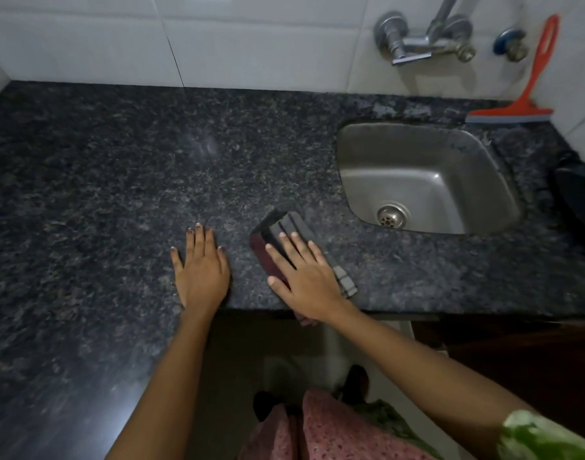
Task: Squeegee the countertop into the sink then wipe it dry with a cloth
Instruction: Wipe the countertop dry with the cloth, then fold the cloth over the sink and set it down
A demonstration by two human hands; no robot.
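Dark speckled granite forms the tabletop [102,167], which runs from the tiled left wall to the sink. The left hand [201,267] lies flat near the front edge, fingers spread and holding nothing, apparently as a brace. Just to its right, the right hand [304,277] presses open-palmed on a folded grey-and-maroon cloth [281,227], fingers extended rather than closed around it; one end of the cloth hangs over the front edge. The drying step appears to be in hand: even palm pressure and overlapping strokes should serve best, with the left hand shifted clear as the cloth travels. Further right, the steel sink [361,180] sits recessed beneath a wall tap [417,41]. The red squeegee [530,91] leans against the tiles behind the sink, seemingly finished with. A dark object [580,194] at the far right may obstruct wiping there.
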